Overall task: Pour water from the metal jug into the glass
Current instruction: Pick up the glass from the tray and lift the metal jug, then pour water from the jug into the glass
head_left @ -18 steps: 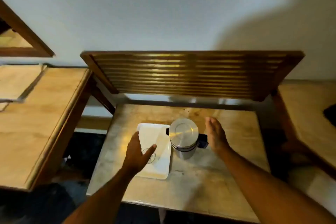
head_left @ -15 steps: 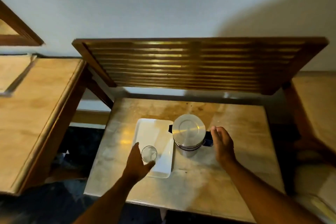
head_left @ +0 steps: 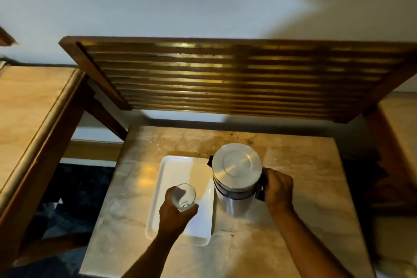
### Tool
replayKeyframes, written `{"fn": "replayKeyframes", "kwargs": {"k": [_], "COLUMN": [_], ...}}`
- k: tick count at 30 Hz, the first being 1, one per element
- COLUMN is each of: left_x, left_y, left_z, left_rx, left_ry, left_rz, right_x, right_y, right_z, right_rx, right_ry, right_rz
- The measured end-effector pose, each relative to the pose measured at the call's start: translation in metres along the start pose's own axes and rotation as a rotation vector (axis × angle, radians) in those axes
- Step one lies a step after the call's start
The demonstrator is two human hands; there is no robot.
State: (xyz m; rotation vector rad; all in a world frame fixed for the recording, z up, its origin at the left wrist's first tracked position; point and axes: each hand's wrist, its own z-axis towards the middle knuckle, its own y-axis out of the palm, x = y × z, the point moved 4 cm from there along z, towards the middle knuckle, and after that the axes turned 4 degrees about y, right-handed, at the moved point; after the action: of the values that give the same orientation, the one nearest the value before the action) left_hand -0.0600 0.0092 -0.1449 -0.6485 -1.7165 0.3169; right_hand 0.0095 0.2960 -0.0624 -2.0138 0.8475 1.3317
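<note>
A metal jug (head_left: 235, 178) with a flat shiny lid stands upright on a small stone-topped table (head_left: 293, 210). My right hand (head_left: 278, 188) is wrapped around the dark handle on the jug's right side. A clear glass (head_left: 184, 196) is held in my left hand (head_left: 174, 216), over a white rectangular tray (head_left: 178, 174) just left of the jug. The glass looks empty and tilts slightly. The jug's dark spout pokes out at its upper left.
A slatted wooden panel (head_left: 225, 79) leans over the table's far side against a pale wall. A wooden table (head_left: 29, 108) stands to the left, another wooden surface (head_left: 397, 124) to the right. Dark floor shows at lower left.
My left hand has closed around the glass and lifted it off the tray. My right hand moved in from beside the jug and gripped its handle. The camera came closer.
</note>
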Motion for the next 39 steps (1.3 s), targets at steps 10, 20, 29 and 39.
{"fn": "replayKeyframes", "kwargs": {"k": [10, 20, 29, 39], "left_x": [0.228, 0.447, 0.545, 0.570], "left_y": [-0.127, -0.227, -0.232, -0.237], "left_z": [0.010, -0.020, -0.065, -0.077], "left_rx": [-0.016, 0.016, -0.045, -0.030], "left_ry": [0.393, 0.724, 0.858, 0.904], "left_rz": [-0.053, -0.180, -0.275, -0.223], "right_x": [-0.222, -0.564, -0.689, -0.715], "right_y": [0.009, -0.018, -0.035, -0.041], "right_z": [-0.030, -0.099, -0.184, -0.220], "right_rx": [-0.152, -0.152, -0.018, 0.004], "right_ry": [-0.215, -0.694, -0.917, -1.047], "right_rz": [-0.055, -0.537, -0.879, -1.075]}}
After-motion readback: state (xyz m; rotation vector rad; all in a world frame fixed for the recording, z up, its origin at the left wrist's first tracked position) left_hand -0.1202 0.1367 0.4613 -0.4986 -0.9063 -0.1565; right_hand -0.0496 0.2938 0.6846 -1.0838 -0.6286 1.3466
